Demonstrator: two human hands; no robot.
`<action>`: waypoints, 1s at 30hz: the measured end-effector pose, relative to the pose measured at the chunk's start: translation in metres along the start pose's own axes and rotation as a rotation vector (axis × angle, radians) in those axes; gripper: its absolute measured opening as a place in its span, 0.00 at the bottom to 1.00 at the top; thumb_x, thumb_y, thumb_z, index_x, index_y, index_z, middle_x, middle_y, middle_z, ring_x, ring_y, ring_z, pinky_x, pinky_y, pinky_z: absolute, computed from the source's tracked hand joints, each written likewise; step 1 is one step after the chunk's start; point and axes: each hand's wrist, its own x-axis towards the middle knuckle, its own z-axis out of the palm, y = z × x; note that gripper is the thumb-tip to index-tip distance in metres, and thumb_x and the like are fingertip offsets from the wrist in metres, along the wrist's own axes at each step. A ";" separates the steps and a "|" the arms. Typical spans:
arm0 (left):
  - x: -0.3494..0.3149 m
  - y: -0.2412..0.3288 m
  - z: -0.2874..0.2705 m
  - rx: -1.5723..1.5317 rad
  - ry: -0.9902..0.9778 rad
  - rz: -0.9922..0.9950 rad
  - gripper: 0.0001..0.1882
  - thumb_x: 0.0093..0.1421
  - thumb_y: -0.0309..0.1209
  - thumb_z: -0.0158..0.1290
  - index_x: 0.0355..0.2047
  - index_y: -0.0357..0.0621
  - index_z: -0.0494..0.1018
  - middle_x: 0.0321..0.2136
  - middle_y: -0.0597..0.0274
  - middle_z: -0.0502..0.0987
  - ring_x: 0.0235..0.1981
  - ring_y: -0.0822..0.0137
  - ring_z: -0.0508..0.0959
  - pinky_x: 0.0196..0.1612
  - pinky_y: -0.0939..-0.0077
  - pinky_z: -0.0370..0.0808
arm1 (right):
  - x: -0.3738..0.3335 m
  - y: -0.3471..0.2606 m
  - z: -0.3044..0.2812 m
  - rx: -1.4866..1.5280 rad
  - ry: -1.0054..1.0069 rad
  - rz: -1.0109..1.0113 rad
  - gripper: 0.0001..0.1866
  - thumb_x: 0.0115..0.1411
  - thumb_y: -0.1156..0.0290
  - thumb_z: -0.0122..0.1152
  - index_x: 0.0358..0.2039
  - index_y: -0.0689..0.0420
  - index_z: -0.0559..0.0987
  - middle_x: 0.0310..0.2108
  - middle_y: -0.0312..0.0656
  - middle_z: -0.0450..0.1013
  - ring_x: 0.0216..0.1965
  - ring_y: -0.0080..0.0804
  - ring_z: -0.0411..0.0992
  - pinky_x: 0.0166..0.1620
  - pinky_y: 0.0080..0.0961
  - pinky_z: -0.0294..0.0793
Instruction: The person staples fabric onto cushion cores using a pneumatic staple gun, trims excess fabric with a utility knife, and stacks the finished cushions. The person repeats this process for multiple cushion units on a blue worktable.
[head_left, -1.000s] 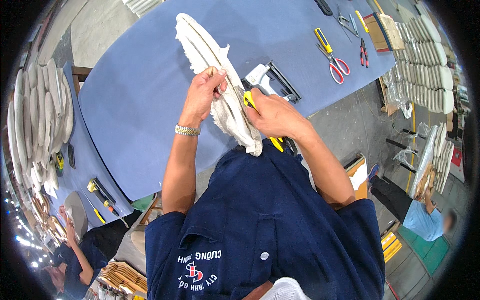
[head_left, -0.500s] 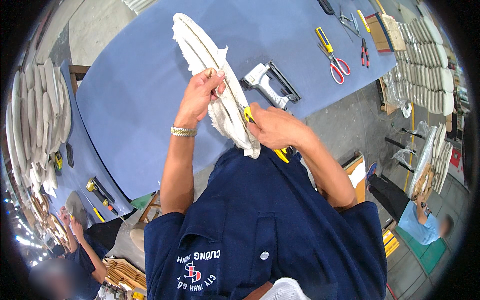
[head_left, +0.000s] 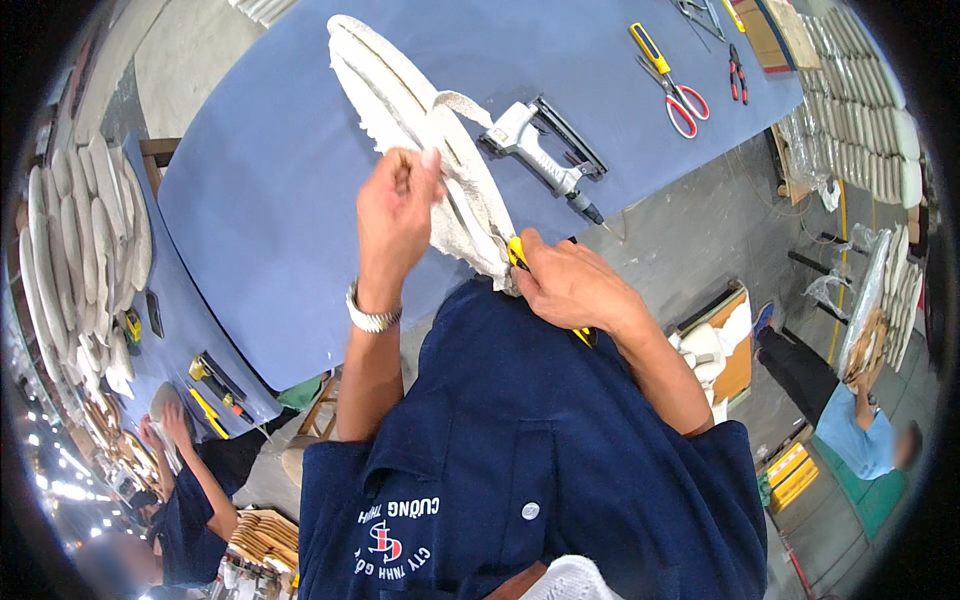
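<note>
A long, narrow, off-white upholstered pad with frayed fabric edges slants from the table toward my waist; its near end is by my shirt. My right hand is closed round a yellow utility knife, with its front end against the pad's near right edge. Over the pad's middle, my left hand has curled fingers, thumb and forefinger together; whatever is between them is hidden and slightly blurred. A loose fabric flap curls off the pad's right side. A silver staple gun lies just right of it.
On the blue table lie red-handled scissors, a yellow-handled tool and red-and-black pliers. Stacked pale pads stand at the left, wrapped ones at the far right. Co-workers are at lower left and right.
My left hand has shifted slightly down, its fingers curled and blurred. The fabric flap at the pad's right side now curls out further. My right hand and the knife moved slightly right and down.
</note>
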 end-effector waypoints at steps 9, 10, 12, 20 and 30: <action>-0.028 -0.006 0.036 0.712 -0.003 0.331 0.13 0.58 0.35 0.68 0.34 0.40 0.77 0.23 0.62 0.77 0.21 0.68 0.74 0.26 0.73 0.71 | -0.005 0.005 0.010 -0.009 0.068 0.020 0.16 0.66 0.65 0.53 0.42 0.69 0.71 0.29 0.67 0.77 0.34 0.70 0.77 0.43 0.61 0.75; -0.028 -0.010 0.037 0.730 -0.016 0.384 0.13 0.58 0.34 0.67 0.34 0.40 0.77 0.24 0.62 0.78 0.21 0.68 0.74 0.27 0.73 0.71 | -0.006 0.006 0.010 0.000 0.066 0.024 0.16 0.66 0.65 0.53 0.42 0.68 0.71 0.29 0.67 0.77 0.35 0.70 0.77 0.43 0.61 0.75; -0.028 -0.020 0.040 0.471 -0.007 0.508 0.10 0.62 0.33 0.64 0.35 0.41 0.76 0.26 0.63 0.80 0.22 0.71 0.73 0.28 0.75 0.70 | -0.008 0.008 0.011 0.024 0.063 0.036 0.17 0.66 0.64 0.54 0.42 0.68 0.71 0.30 0.67 0.78 0.35 0.70 0.77 0.44 0.61 0.74; -0.034 -0.055 0.038 -0.444 -0.192 -0.090 0.11 0.72 0.33 0.55 0.32 0.43 0.71 0.26 0.65 0.79 0.29 0.77 0.75 0.37 0.79 0.72 | -0.010 0.014 0.011 0.021 0.084 0.035 0.17 0.66 0.63 0.55 0.43 0.68 0.71 0.29 0.65 0.78 0.35 0.70 0.77 0.43 0.61 0.74; -0.029 -0.069 0.031 -0.536 -0.279 -0.146 0.14 0.73 0.36 0.54 0.30 0.46 0.69 0.24 0.67 0.77 0.27 0.78 0.72 0.33 0.81 0.67 | -0.007 0.004 0.002 -0.057 0.015 0.035 0.17 0.66 0.66 0.52 0.43 0.70 0.71 0.30 0.67 0.78 0.36 0.69 0.78 0.44 0.59 0.75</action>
